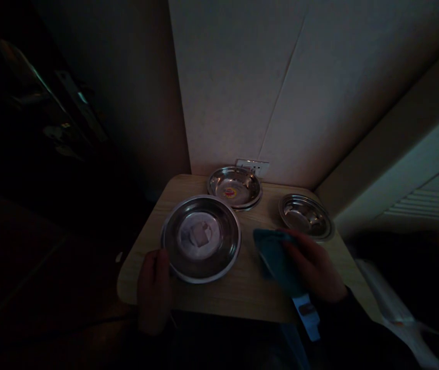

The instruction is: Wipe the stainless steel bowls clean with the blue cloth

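Note:
A large steel plate (201, 238) lies on the small wooden table (242, 288), with a pale reflection in its middle. My left hand (153, 290) grips the plate's near-left rim with closed fingers. My right hand (314, 267) is closed on a teal cloth (277, 257) that rests on the table to the right of the plate; a white tag (307, 313) hangs from the cloth over the table's front edge.
A steel bowl (235, 187) with a red and yellow sticker sits at the back of the table, stacked on another. A smaller steel bowl (306, 217) stands at the back right. A wall socket (253, 166) is behind them. The room is dark to the left.

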A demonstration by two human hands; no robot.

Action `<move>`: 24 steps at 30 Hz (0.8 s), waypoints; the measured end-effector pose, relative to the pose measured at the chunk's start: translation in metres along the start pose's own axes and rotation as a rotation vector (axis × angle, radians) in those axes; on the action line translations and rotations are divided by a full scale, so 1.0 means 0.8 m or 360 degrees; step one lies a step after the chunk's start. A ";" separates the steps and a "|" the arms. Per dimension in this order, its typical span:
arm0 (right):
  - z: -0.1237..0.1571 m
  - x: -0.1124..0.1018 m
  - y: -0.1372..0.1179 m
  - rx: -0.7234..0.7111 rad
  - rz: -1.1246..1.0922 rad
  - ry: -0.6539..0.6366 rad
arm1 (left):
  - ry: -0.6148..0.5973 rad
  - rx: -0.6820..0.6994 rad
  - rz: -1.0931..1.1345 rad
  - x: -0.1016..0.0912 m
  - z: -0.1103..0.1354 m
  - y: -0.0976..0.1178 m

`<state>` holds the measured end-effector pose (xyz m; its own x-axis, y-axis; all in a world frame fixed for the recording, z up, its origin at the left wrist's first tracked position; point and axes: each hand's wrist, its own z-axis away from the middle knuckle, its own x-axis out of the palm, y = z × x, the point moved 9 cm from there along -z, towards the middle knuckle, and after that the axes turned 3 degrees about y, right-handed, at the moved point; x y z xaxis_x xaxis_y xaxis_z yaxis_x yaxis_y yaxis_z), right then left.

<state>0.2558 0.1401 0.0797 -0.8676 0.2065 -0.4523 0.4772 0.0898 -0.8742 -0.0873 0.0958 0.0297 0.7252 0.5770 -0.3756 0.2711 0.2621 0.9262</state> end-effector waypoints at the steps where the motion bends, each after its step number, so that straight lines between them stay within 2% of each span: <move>1: -0.001 0.000 0.002 0.0004 0.0006 0.0027 | -0.0015 -0.0050 0.0024 0.001 -0.001 -0.004; 5: -0.006 -0.007 0.015 0.0158 -0.0118 0.0149 | -0.0076 -0.0200 0.0134 0.012 -0.004 -0.020; 10: -0.009 -0.010 0.023 0.0410 -0.0420 0.0142 | -0.0201 -0.0291 0.0107 0.027 -0.002 -0.033; 18: -0.007 0.004 0.026 0.0583 -0.0672 0.0075 | -0.0477 -0.0207 -0.0298 0.037 -0.001 -0.015; 19: -0.006 0.006 0.026 0.0585 -0.0696 0.0063 | -0.0443 -0.0198 -0.0377 0.033 -0.001 -0.013; 21: -0.005 0.010 0.024 0.0567 -0.0712 0.0041 | -0.0248 -0.0132 -0.0576 0.016 -0.001 -0.004; 24: -0.004 0.015 0.019 0.0526 -0.0682 -0.0008 | 0.0077 0.0222 -0.0694 -0.001 0.010 0.034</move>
<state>0.2531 0.1474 0.0613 -0.9759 0.2141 -0.0434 0.0118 -0.1467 -0.9891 -0.0753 0.0962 0.0553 0.4952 0.4723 -0.7291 0.6292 0.3837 0.6759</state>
